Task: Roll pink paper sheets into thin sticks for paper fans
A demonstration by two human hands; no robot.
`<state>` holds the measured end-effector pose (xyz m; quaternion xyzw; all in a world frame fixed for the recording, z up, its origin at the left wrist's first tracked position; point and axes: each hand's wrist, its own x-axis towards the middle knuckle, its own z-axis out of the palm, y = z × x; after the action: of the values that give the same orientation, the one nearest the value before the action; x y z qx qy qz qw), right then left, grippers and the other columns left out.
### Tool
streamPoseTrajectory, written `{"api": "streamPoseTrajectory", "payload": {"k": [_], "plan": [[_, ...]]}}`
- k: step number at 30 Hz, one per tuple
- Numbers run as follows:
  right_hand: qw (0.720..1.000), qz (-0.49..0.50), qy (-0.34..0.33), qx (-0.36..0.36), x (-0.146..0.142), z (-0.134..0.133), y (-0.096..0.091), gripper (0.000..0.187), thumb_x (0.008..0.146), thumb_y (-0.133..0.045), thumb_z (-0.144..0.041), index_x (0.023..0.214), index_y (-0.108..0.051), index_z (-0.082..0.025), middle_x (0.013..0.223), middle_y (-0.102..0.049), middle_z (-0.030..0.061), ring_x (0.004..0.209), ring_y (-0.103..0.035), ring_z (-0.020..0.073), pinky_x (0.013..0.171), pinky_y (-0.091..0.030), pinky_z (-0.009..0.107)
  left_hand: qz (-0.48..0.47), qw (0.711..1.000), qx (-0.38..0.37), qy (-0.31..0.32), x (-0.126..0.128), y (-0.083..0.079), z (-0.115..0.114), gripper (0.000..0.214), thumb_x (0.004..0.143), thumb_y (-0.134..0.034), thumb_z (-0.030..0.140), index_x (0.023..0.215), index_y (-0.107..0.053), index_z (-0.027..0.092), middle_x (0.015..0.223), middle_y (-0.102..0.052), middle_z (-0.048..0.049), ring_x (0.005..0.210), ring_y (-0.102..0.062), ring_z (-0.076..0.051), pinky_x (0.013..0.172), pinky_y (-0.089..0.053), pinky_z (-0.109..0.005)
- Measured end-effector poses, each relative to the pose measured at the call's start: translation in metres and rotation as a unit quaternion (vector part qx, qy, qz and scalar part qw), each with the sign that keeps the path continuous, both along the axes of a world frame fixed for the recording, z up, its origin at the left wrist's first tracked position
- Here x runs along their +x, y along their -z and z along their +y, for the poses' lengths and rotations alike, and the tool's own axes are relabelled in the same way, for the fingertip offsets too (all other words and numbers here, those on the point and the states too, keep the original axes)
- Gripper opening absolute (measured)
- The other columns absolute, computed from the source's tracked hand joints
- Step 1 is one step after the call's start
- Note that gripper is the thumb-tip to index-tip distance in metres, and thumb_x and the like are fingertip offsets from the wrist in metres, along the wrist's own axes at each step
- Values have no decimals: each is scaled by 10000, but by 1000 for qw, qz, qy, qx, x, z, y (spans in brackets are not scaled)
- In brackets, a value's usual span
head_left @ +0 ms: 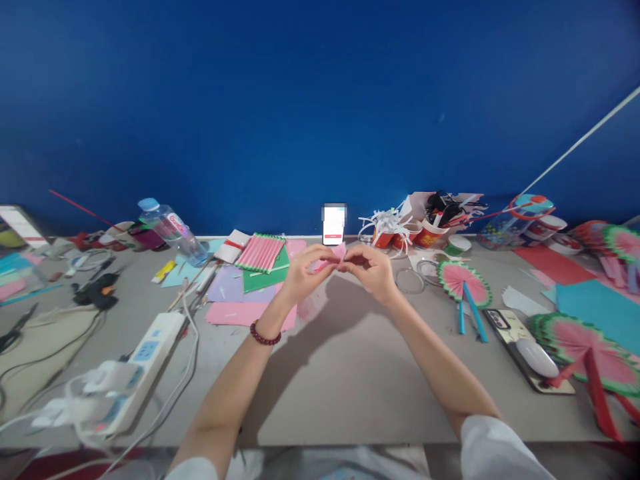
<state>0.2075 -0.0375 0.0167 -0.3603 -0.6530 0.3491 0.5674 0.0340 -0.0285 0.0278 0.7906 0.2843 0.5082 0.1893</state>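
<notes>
Above the middle of the desk, a small piece of pink paper (341, 251) is pinched between both my hands. My left hand (311, 269), with a beaded bracelet on its wrist, grips the paper from the left between thumb and fingers. From the right, my right hand (371, 270) has thumb and fingertips closed on the same paper. The fingertips cover much of it, so its full shape is hidden. Just behind the hands, a phone (333, 225) with a lit screen stands upright against the blue wall.
Left of my hands lie a pleated pink paper (262, 252), green paper (265, 277), a water bottle (175, 230) and a power strip (145, 367) with cables. On the right are pink-and-green paper fans (464, 283), red cups (431, 235), a patterned phone (505, 327) and a white mouse (537, 357).
</notes>
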Motion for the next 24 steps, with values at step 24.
{"api": "streamPoseTrajectory", "payload": {"k": [24], "plan": [[999,50,8,11,-5,0,3,139,749,-679,-301,832,-639,-197,830,-656,28,700,-660,136,715,-574,305,-44,991,104,-66,10,12,-3,165,858,-566,178,980,-674,202,943,-699,-65,868,-647,-153,767,-541,-306]]}}
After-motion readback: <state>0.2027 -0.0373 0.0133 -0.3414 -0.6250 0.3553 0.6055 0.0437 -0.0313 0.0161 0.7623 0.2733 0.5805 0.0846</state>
